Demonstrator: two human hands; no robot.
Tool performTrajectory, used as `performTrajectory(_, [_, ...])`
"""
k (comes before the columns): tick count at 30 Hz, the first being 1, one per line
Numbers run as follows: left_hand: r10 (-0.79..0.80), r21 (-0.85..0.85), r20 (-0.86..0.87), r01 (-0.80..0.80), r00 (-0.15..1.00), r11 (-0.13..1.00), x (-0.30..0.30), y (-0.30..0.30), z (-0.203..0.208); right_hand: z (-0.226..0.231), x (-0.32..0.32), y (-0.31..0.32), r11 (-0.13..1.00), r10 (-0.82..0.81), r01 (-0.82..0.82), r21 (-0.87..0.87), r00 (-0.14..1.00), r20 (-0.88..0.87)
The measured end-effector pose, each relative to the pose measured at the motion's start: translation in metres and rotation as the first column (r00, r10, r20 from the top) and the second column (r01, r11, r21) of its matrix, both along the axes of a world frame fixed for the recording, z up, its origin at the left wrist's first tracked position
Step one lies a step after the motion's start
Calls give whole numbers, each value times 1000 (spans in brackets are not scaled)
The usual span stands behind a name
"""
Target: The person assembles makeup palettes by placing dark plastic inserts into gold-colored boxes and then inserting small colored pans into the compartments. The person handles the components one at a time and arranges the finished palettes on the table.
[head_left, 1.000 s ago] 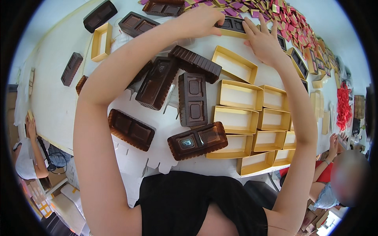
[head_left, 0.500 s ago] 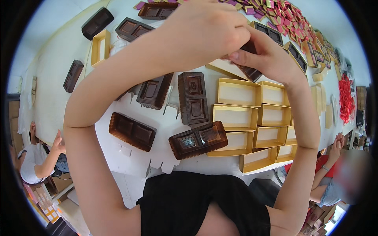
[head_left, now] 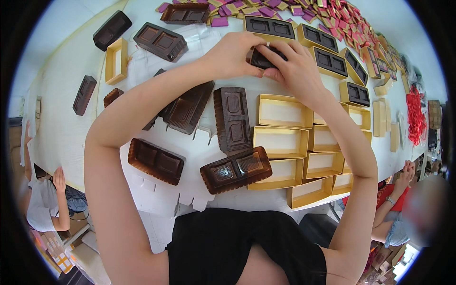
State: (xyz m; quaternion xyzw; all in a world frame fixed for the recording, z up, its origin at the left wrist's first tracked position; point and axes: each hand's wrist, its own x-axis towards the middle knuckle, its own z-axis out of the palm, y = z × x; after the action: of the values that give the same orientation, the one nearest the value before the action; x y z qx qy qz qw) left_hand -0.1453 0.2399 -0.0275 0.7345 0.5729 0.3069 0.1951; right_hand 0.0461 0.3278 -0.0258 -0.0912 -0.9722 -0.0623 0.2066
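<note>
Both hands meet over the far middle of the table, holding a dark brown two-compartment plastic tray [head_left: 267,58] between them. My left hand [head_left: 239,54] grips its left end, with the thumb at the near side. My right hand [head_left: 298,66] has its fingers bent over the right part, hiding much of it. Just beyond them lies a gold box with a dark tray inside [head_left: 270,28]. Nearer to me, several open gold boxes [head_left: 280,142] stand in rows, their pale bottoms showing. Loose brown trays [head_left: 232,118] lie left of these boxes, one of them [head_left: 236,170] close to the table's front edge.
More gold boxes with trays [head_left: 328,61] stand at the far right, before a heap of pink, purple and gold wrapped pieces [head_left: 332,19]. Red ribbon-like strands [head_left: 416,116] hang at the right. A single gold box [head_left: 116,61] lies far left. Other people sit at both sides.
My left hand has lowered and moved left, uncovering filled gold boxes behind. The tray has turned from steeply tilted to flatter and moved left. The gold box under my hands no longer shows there.
</note>
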Motion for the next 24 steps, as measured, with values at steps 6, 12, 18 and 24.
performTrajectory(6, [62, 66, 11, -63, 998, 996, -7, 2, -11, 33, 11, 7, 988, 60, -71, -137, 995, -81])
performTrajectory(12, [158, 31, -44, -157, 986, 987, 1, 0, -7, 27, 31, 13, 778, -282, 227, -586, 959, -2])
performTrajectory(18, [137, 75, -82, -130, 987, 989, -4, -2, -8, 13, 29, 31, 931, -173, 152, -330, 984, -34])
performTrajectory(24, [104, 128, -200, -79, 974, 989, -5, -6, -11, -2, 41, 26, 999, 6, -1, -40, 994, 109])
